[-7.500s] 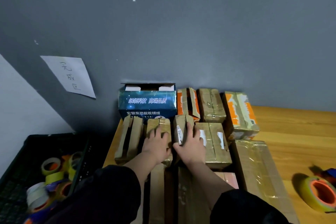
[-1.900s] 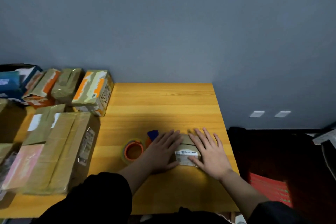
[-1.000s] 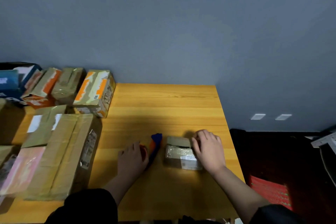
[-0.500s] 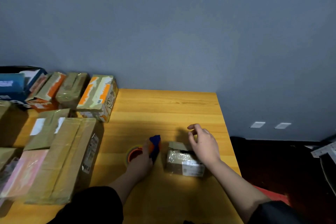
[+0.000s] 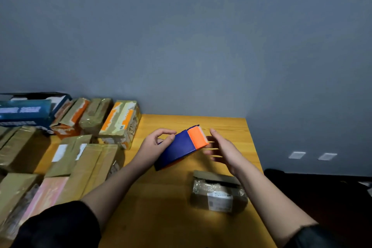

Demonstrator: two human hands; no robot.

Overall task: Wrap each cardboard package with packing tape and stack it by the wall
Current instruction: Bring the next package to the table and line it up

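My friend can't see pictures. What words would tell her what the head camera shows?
A person's left hand holds up a blue and orange tape dispenser over a wooden table, with the right hand open beside it. A small cardboard package sits below, and taped boxes line the grey wall at left.

Wooden table (image 5: 201,217) against grey wall (image 5: 181,36); two white floor outlets (image 5: 312,155) at right.

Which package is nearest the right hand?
The small box alone at the table's right, just below the right hand; every other package sits in the pile on the left.
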